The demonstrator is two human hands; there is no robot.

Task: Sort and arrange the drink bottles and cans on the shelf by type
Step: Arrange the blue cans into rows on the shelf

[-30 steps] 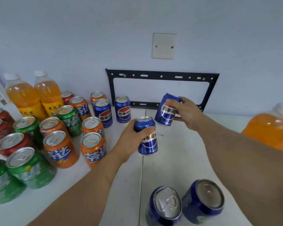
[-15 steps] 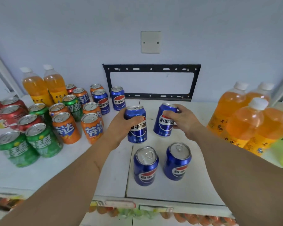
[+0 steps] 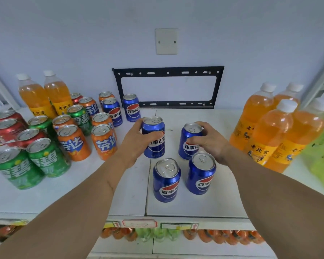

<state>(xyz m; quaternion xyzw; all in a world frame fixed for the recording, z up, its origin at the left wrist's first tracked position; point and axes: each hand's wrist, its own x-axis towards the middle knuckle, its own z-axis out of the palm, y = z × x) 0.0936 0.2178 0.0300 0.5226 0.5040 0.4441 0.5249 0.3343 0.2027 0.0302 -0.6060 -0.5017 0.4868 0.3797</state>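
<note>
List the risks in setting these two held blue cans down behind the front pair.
1. The right hand sits just behind the front right blue can; pulling back may knock it over.
2. The left hand holds its blue can straddling the shelf seam, so it may rock.
3. The two blue cans at the back could be left unsorted.

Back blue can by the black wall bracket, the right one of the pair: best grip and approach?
Grip the back blue can around its upright side wall, mid-height, coming from the front right. Another blue can stands close on its left and the black bracket behind, so the right and front sides are the open ones.
</note>
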